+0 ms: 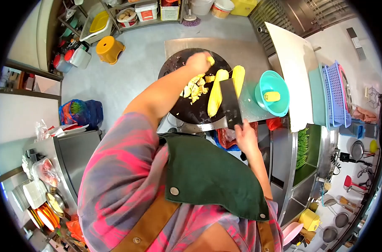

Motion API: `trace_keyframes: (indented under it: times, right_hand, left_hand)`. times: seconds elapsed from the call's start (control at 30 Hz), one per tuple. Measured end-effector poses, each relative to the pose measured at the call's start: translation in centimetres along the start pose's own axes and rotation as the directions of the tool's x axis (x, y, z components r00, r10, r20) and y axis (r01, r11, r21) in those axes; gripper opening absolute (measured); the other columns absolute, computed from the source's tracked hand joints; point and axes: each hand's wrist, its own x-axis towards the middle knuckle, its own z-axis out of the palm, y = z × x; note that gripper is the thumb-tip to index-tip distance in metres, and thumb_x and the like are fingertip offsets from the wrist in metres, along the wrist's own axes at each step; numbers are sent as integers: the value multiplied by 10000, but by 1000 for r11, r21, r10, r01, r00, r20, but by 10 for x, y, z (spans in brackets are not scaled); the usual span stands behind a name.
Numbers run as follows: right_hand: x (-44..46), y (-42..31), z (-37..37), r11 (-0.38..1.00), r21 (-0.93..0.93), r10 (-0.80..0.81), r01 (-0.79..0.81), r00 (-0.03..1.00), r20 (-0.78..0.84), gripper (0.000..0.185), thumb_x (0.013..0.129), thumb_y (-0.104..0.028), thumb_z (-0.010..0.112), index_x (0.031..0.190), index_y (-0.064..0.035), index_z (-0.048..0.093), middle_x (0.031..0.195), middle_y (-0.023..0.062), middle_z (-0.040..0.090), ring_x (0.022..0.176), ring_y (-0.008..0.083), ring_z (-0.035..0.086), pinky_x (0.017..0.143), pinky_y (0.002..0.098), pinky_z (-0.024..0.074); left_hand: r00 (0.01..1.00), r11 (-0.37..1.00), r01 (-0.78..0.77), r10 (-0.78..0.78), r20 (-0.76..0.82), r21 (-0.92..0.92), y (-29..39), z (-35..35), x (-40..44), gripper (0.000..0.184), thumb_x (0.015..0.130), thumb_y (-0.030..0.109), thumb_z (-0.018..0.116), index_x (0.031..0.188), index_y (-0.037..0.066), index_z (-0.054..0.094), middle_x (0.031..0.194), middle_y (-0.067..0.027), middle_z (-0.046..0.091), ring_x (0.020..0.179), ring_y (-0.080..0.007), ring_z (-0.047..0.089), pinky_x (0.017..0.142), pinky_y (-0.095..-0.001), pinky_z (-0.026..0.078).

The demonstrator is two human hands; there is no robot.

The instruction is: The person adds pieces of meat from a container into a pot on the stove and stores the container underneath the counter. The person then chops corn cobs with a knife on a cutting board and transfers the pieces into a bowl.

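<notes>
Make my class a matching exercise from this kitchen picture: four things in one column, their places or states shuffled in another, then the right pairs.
Things
1. Cleaver
2. Orange-yellow stool
3. Chopped yellow pieces
4. Turquoise bowl

Places or states
A. In a loose heap on the round dark board
B. With one yellow chunk inside
C. Gripped by its handle in the right hand
D. Standing on the grey floor

Right pairs: 1-C, 2-D, 3-A, 4-B
</notes>
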Motion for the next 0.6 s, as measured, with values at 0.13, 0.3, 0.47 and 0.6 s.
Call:
trace_keyframes:
  times: [0.13, 0.3, 0.47, 0.6]
  right_hand:
    - [15, -9, 47, 961, -179, -145, 211, 935, 323, 210, 844, -180, 525, 965, -11, 497, 758, 275, 596, 751, 437, 587, 673, 501, 460]
    - [54, -15, 110, 957, -87, -220, 275, 891, 398, 215, 858, -184, 497, 918, 21, 477, 798, 289, 595, 791, 456, 577, 715, 499, 457]
    - [91, -21, 103, 978, -126, -142, 169, 970, 196, 260, 864, -182, 476, 1004, 38, 481, 835, 285, 599, 826, 438, 583, 754, 472, 464]
    - [97, -51, 93, 940, -255, -192, 227, 969, 158, 251, 870, -174, 468, 1021, 26, 477, 800, 261, 614, 773, 415, 602, 705, 481, 471]
  left_hand:
    - [972, 917, 53, -137, -188, -396, -43, -30, -10, 324, 786, 196, 619, 1074, 49, 603, 956, -152, 656, 894, -269, 630, 806, -343, 477]
    - [937, 811, 14, -215, -275, -585, -106, -42, -65, 266, 804, 123, 648, 1036, 6, 590, 910, -84, 641, 827, -158, 606, 727, -272, 479]
    - [879, 607, 237, -466, -98, -759, -95, -29, -132, 198, 797, 95, 663, 928, 20, 534, 807, -57, 602, 689, -128, 583, 569, -250, 493]
    - [919, 670, 265, -392, -28, -693, -109, 22, -144, 210, 797, 87, 660, 928, -9, 528, 744, -65, 598, 580, -121, 575, 509, -238, 476]
